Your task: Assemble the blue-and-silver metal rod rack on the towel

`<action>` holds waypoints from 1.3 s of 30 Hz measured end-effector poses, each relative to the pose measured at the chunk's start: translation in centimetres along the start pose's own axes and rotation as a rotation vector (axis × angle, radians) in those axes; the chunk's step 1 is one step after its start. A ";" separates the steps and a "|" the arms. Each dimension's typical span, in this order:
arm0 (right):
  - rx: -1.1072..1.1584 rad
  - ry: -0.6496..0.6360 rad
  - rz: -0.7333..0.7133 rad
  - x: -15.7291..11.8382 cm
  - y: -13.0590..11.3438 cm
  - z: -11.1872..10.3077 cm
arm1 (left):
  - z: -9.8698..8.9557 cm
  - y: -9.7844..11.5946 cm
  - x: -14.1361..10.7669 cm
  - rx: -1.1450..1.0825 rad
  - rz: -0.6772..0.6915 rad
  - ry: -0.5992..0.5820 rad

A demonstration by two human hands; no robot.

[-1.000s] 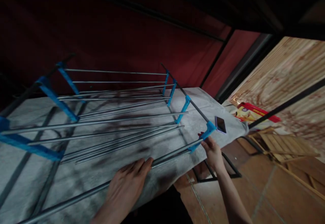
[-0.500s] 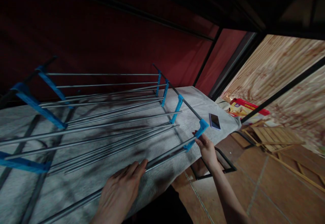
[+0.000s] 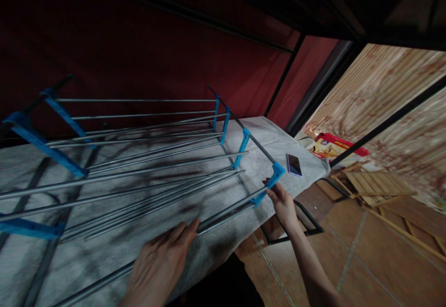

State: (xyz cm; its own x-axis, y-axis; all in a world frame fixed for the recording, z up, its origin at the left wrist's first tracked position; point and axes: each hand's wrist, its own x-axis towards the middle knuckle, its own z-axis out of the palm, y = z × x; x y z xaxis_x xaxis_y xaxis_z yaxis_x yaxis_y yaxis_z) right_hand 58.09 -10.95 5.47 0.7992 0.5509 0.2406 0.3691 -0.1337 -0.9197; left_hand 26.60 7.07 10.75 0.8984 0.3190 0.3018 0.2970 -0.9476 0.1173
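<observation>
Rack held nr phone

L hand: fingers curled round front rod; R hand: fingers gripping blue bracket. Bracket just L of phone, rod farther L. Rack on desk.

Looks forward and down from the wearer's head, above and just behind the grip. Sits close over the left hand on the metal tube, a little farther from the right hand at the blue bracket. Catches dark clothing on the near side of the grip. Faces across the cloth-covered table to the red wall beyond the grip, spreading wide to the tiled floor right of it.
</observation>
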 end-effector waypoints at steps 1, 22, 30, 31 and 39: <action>0.004 -0.005 0.003 0.0 0.0 0.0 | 0.1 0.0 0.0 -0.001 -0.009 -0.010; 0.024 -0.007 0.018 -0.3 -0.5 0.5 | 0.3 -0.8 -0.2 -0.097 -0.113 -0.166; -0.006 0.036 0.013 -0.4 0.5 1.0 | 0.5 -0.8 -0.4 -0.031 -0.067 -0.122; -0.010 0.034 0.012 -0.5 0.5 1.1 | 0.5 -0.7 -0.4 -0.027 -0.062 -0.116; 0.023 0.042 0.038 -1.1 -0.5 1.4 | 0.7 0.1 0.3 -0.003 -0.029 -0.055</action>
State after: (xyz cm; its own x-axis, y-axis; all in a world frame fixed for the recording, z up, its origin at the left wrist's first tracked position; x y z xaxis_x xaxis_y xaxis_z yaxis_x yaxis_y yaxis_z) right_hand 56.34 -10.36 5.28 0.8321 0.5103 0.2175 0.3273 -0.1352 -0.9352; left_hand 27.11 7.01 10.22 0.9060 0.3447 0.2456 0.3222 -0.9380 0.1276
